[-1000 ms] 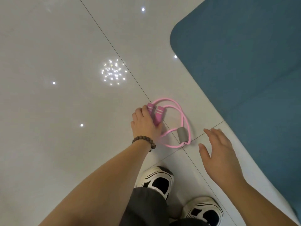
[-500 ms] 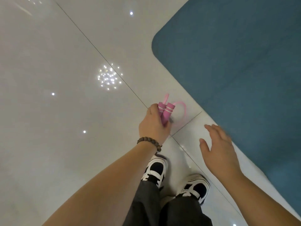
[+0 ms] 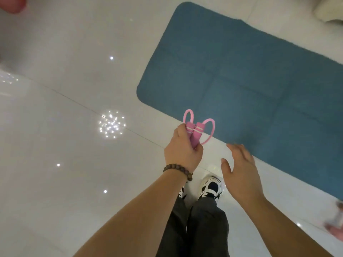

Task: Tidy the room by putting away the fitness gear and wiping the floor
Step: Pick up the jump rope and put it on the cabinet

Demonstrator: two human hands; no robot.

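The left hand (image 3: 182, 151) grips both pink handles of the jump rope (image 3: 194, 132) together, lifted above the white tiled floor (image 3: 74, 164), cord loops arching beyond the knuckles. The right hand (image 3: 239, 173) hovers beside it, fingers spread, near the blue mat (image 3: 250, 80).

I counted one pink jump rope (image 3: 194, 131) with two handles, one blue mat (image 3: 250, 80), two sneakers (image 3: 210, 187).

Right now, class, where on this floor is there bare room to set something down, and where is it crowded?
Bare tile lies left of the left hand, around the light reflection. More runs beyond the blue mat, toward the top left. It is crowded near the shoes, where both hands and the pink resistance band meet the mat's edge.
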